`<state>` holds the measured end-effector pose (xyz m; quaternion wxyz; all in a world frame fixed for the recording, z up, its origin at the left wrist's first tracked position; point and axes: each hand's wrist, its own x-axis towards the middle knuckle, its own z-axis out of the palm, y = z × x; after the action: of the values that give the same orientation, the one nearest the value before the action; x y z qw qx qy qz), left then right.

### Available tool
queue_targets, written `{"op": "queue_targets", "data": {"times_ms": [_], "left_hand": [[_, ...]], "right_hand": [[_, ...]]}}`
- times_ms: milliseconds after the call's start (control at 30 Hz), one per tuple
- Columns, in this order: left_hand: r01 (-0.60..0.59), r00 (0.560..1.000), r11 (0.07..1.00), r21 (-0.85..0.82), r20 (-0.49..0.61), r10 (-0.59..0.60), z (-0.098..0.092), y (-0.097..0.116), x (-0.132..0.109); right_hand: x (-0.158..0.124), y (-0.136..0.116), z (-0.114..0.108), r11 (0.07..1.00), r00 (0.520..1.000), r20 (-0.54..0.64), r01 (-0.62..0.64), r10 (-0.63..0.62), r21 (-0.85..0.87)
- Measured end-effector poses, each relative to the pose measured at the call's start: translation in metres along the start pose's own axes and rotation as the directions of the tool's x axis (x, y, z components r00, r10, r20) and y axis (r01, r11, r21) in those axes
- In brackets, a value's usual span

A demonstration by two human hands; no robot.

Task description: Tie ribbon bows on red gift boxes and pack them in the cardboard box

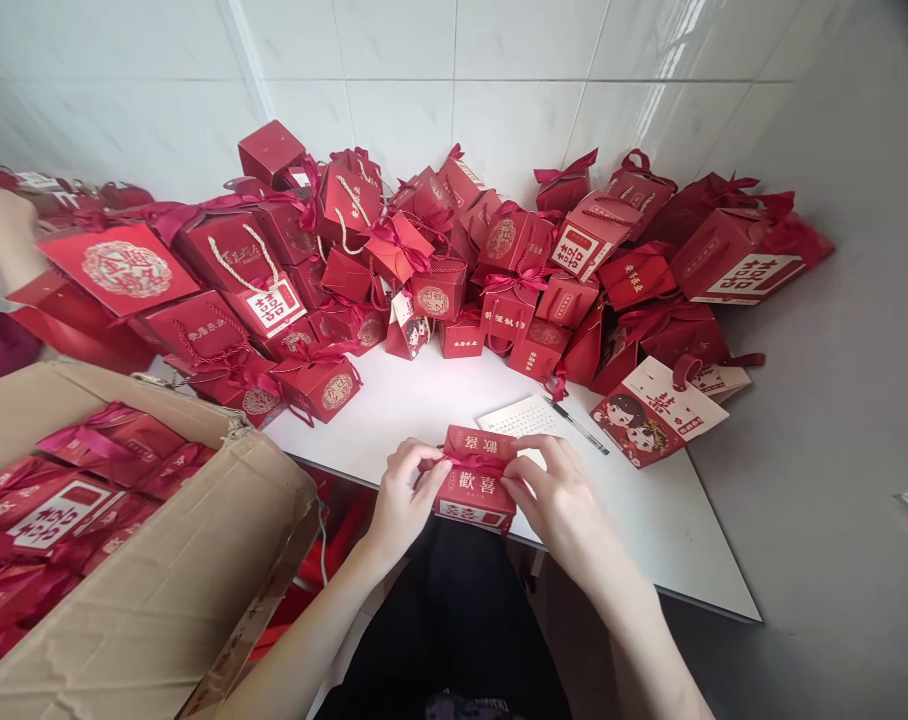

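Note:
A red gift box (475, 484) with gold characters and a white panel on its near side sits at the front edge of the table, close to my lap. Across its top runs a dark red ribbon (476, 462). My left hand (409, 490) pinches the ribbon at the box's left side, thumb against fingers. At the right side, my right hand (548, 485) has its fingers closed on the ribbon too, close to the box's corner. Just behind the box lie a handwritten sheet of paper (525, 420) and a black pen (578, 425).
Many red gift boxes (518, 245) with ribbons and cord handles are heaped along the tiled wall. An open cardboard carton (176, 570) holding more boxes stands at the left. A card bag (653, 410) lies at the right. Another person's arm (4, 230) shows at the far left.

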<state>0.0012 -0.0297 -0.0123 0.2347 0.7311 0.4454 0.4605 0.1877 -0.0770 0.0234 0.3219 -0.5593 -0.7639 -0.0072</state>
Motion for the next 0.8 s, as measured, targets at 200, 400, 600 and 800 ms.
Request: {"op": "queue_targets", "data": {"times_ms": [200, 400, 600, 800], "left_hand": [[-0.102, 0.995, 0.985, 0.142, 0.019, 0.100, -0.002, 0.006, -0.006], [-0.149, 0.986, 0.973, 0.174, 0.099, 0.133, -0.002, 0.008, -0.005], [-0.178, 0.983, 0.925, 0.336, 0.013, 0.184, -0.004, 0.007, -0.008], [-0.196, 0.980, 0.932, 0.304, 0.026, 0.198, -0.001, 0.009, -0.010]], "right_hand": [[-0.004, -0.004, -0.008, 0.995, 0.994, 0.039, -0.098, 0.097, 0.018], [-0.001, -0.013, 0.008, 0.936, 0.937, 0.081, -0.345, 0.339, 0.066], [-0.003, -0.014, 0.010, 0.897, 0.907, 0.128, -0.417, 0.401, 0.147], [0.029, -0.008, 0.003, 0.963, 0.976, 0.034, -0.216, 0.213, 0.161]]}}
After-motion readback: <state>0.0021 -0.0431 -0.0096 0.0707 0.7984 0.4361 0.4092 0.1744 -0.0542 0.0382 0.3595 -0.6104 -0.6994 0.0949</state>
